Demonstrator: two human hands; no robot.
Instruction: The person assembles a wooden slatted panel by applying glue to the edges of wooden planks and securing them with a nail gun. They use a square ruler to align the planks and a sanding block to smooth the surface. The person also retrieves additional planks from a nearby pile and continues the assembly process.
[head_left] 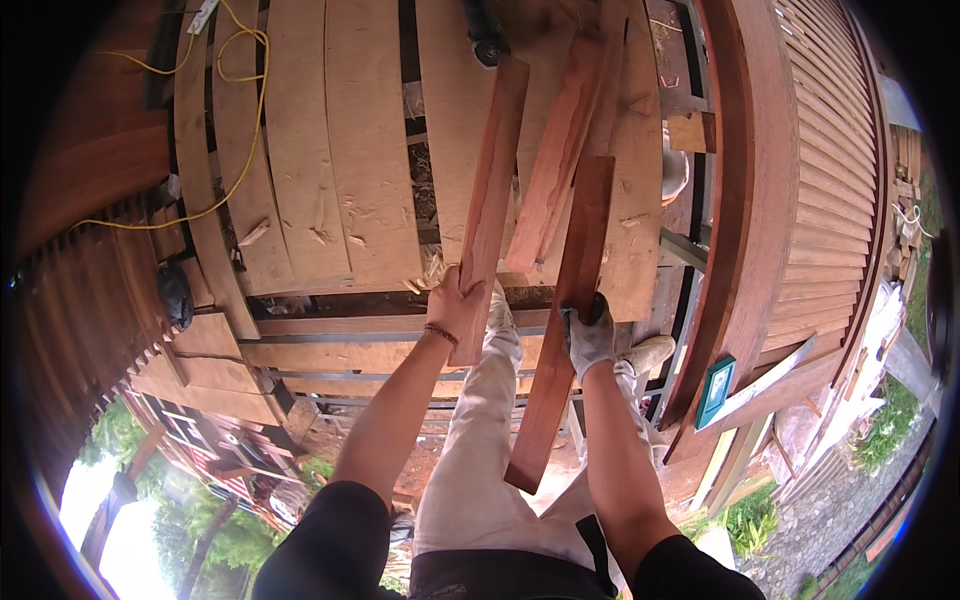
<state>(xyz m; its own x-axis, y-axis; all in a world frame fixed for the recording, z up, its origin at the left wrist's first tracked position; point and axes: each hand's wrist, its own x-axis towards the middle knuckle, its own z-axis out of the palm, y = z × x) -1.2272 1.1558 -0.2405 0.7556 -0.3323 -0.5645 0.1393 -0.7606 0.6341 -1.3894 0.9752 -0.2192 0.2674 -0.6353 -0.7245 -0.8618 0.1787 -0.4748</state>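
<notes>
My bare left hand (460,305), with a bracelet at the wrist, is closed around the near part of a long reddish wooden board (493,160). In my right hand (590,335), which wears a grey glove, is a second, darker wooden board (583,235), gripped near its middle. Its near end hangs down in front of my legs. Between and beyond the two held boards, another reddish board (560,150) with a wavy edge lies on the plywood deck. A further plank (608,90) lies partly beneath it.
A dark power tool (488,45) lies at the far edge. A yellow cord (262,110) loops across the plywood sheets (300,150) at left. Gaps open between the sheets, with wood shavings (430,272) around. A slatted wooden panel (830,190) stands at right, near a small teal-framed object (714,390).
</notes>
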